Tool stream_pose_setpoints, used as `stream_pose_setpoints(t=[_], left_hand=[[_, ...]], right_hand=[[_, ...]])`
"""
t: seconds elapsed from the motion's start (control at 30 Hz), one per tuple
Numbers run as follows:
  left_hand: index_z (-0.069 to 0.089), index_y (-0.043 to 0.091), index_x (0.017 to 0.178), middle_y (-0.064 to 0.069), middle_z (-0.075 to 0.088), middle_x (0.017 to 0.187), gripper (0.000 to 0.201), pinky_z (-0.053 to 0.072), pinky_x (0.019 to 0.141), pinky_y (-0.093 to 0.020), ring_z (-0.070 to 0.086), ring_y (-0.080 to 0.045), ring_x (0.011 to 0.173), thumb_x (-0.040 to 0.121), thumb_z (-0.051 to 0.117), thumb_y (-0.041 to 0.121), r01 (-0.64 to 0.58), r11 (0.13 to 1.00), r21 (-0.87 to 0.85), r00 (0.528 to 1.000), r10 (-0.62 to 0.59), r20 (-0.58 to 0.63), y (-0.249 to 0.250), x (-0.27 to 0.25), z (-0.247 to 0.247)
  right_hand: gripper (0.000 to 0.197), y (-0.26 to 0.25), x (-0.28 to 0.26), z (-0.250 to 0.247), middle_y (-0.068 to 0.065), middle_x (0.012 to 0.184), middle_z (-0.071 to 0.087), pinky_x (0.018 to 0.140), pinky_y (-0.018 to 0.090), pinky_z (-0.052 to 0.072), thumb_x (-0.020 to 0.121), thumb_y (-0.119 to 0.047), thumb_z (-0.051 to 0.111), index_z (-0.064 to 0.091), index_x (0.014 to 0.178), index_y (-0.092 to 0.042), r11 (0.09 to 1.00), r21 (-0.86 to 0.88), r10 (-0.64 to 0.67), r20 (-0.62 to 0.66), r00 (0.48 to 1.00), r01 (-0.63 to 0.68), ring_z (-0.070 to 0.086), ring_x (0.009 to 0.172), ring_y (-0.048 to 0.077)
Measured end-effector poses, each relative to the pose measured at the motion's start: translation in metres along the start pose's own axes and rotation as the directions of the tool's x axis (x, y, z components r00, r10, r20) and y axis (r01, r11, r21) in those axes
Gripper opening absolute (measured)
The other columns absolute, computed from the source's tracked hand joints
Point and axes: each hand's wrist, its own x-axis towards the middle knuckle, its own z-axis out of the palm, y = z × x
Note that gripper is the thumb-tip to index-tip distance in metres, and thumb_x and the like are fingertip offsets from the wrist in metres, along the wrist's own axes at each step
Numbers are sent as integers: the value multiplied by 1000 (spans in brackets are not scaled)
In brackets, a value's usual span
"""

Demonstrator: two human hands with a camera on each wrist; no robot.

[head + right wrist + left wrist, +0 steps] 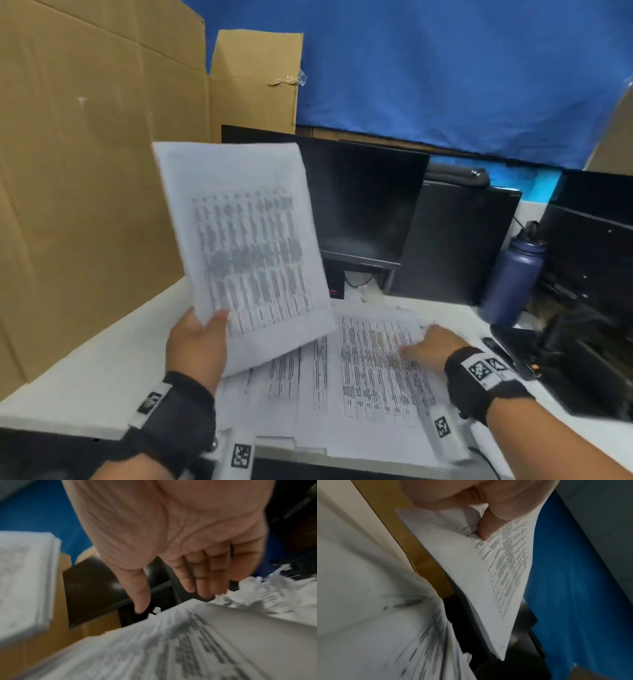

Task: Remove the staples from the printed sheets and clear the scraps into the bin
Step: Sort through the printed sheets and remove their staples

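Left hand: the left hand [197, 346] pinched a lifted sheaf of printed sheets [246, 246] at its lower corner, thumb on the front; the sheaf stood raised and tilted above the table's left half.
Right hand: the right hand [433, 349] was spread, fingers straight, over the loose sheets [373, 370] lying on the table [89, 370] near its front edge; whether it touched them could not be told.
Scraps: torn paper scraps [267, 595] lay just beyond the loose sheets, toward the table's back edge.
Surroundings: a dark monitor [363, 205] stood at the back edge, a blue bottle [513, 274] toward the right, cardboard [85, 171] along the left edge.
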Motion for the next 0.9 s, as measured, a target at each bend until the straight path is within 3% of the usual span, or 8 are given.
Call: stream_pose_setpoints(t=[0.07, 0.17, 0.27, 0.37, 0.47, 0.67, 0.8, 0.9], left_hand=[[71, 27, 107, 3, 76, 105, 13, 56, 95, -50, 71, -26, 98, 97, 63, 23, -11, 998, -69, 999, 9, -34, 7, 7, -8], [71, 28, 103, 3, 75, 106, 10, 55, 96, -51, 71, -25, 99, 96, 66, 23, -4, 991, -132, 998, -4, -65, 9, 17, -17], [72, 30, 102, 6, 76, 107, 11, 56, 96, -51, 72, -22, 98, 96, 66, 22, -7, 989, -149, 997, -5, -78, 9, 24, -23], [72, 29, 100, 7, 76, 106, 10, 56, 96, -51, 72, -21, 97, 96, 66, 22, -13, 989, -145, 995, -1, -96, 7, 28, -25], [71, 30, 101, 9, 76, 104, 14, 56, 95, -46, 72, -19, 97, 97, 65, 19, -4, 989, -149, 997, -7, -73, 5, 28, -23], [70, 30, 102, 6, 75, 104, 15, 57, 93, -45, 72, -21, 97, 98, 63, 17, 15, 992, -125, 999, -20, -45, 2, 26, -23], [69, 31, 99, 6, 75, 103, 13, 57, 94, -48, 72, -23, 96, 97, 64, 19, 28, 994, -109, 998, -34, -54, 1, 30, -26], [68, 31, 99, 8, 74, 100, 12, 57, 93, -46, 71, -22, 95, 97, 64, 20, 21, 995, -102, 998, -28, -60, 0, 33, -29]], right_hand=[[69, 4, 5, 6, 5, 116, 70, 87, 30, 55, 68, -58, 80, 63, 116, -11, 997, -63, 50, 88, 995, -44, 66, 95, 20], [78, 1, 12, 13, 5, 117, 68, 82, 29, 54, 64, -41, 89, 56, 126, -8, 995, -88, 58, 80, 995, -51, 64, 98, 21], [56, -8, 13, 11, 1, 100, 64, 65, 23, 47, 73, -22, 81, 55, 121, -8, 996, -88, -6, -47, 999, 2, 59, 85, 19], [36, -18, 18, 11, 2, 91, 68, 66, 25, 50, 80, -19, 73, 64, 114, -10, 999, -13, -30, -81, 996, 29, 66, 84, 20], [52, -27, 23, 21, 1, 94, 69, 58, 22, 49, 79, -24, 74, 58, 127, -10, 999, 26, -36, -67, 997, 37, 63, 73, 14], [48, -43, 27, 31, 3, 86, 68, 72, 29, 60, 75, -21, 80, 60, 115, -4, 997, -77, -20, 1, 1000, 20, 68, 78, 18], [52, -43, 33, 24, 8, 106, 66, 71, 31, 54, 74, -10, 76, 51, 120, -9, 990, 133, -44, -81, 996, 54, 66, 93, 26], [32, -43, 30, 6, 7, 96, 71, 76, 33, 56, 78, -8, 74, 65, 108, -12, 955, 259, -105, -156, 982, 143, 68, 88, 26]])
